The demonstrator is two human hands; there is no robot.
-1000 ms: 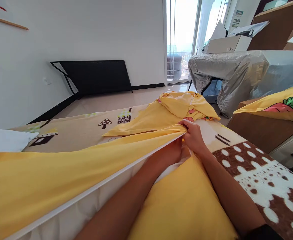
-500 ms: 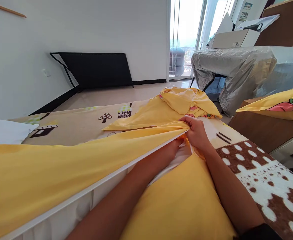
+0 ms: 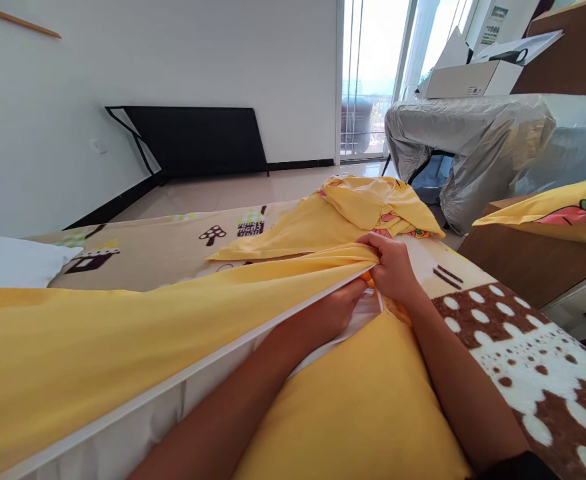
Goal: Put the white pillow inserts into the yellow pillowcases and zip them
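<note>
A yellow duvet cover (image 3: 137, 333) with a white edge strip lies across the bed, its long opening facing me. White bedding (image 3: 167, 407) shows inside. My right hand (image 3: 391, 263) is closed on the cover's bunched edge at the far end of the opening. Just below it, my left hand (image 3: 340, 308) reaches into the opening, its fingers curled against the corner. The cloth hides the left fingertips, and what they hold cannot be made out. Beyond both hands lies a crumpled piece of yellow printed fabric (image 3: 357, 210).
A patterned blanket (image 3: 537, 360) covers the bed. At left is a white pillow-like piece (image 3: 13, 260). Yellow carrot-print fabric (image 3: 573, 210) rests on a wooden cabinet (image 3: 533, 257) at right. Behind stand a plastic-wrapped piece of furniture (image 3: 477, 123) with boxes and a black panel (image 3: 203, 140).
My left hand has drawn back slightly from the corner, so more of its back and knuckles shows. My right hand keeps its hold on the cover. The view has shifted a little.
</note>
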